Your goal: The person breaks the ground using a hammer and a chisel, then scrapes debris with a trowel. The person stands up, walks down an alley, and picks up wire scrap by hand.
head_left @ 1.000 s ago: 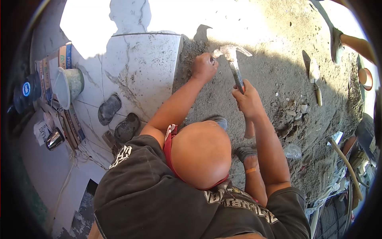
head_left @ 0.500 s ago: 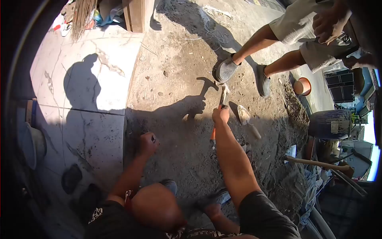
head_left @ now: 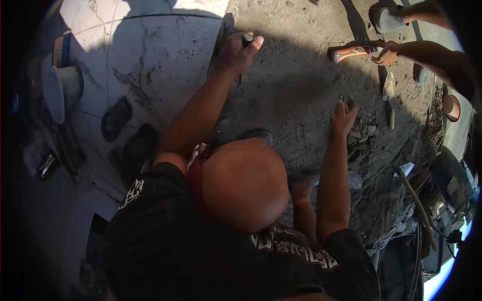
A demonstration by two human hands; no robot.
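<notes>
My left hand (head_left: pixel 240 54) is closed round a short dark rod (head_left: pixel 247 39) with a round end, just above the dirt by the tile edge. The rest of the rod is mostly hidden by the fingers. My right hand (head_left: pixel 344 118) is low over the ground with its fingers apart, next to small broken lumps (head_left: pixel 364 131). Beyond it lies a hammer (head_left: pixel 354 51) with an orange and black handle. Another person's hand (head_left: pixel 386 53) is at the hammer's far end; whether it grips it I cannot tell. A trowel (head_left: pixel 388 88) rests on the dirt to the right.
Marble-look tiles (head_left: pixel 165 50) border the dirt on the left, bearing a bucket (head_left: pixel 70 88) and a sandal (head_left: pixel 117 119). A person's head (head_left: pixel 246 183) is close below my hands. At right are a terracotta pot (head_left: pixel 451 108), a wooden handle (head_left: pixel 417 203) and piled sacks.
My right hand has let go of the hammer and drawn back towards me. The other person's hand has come down to the hammer. The view has tilted down and shifted left.
</notes>
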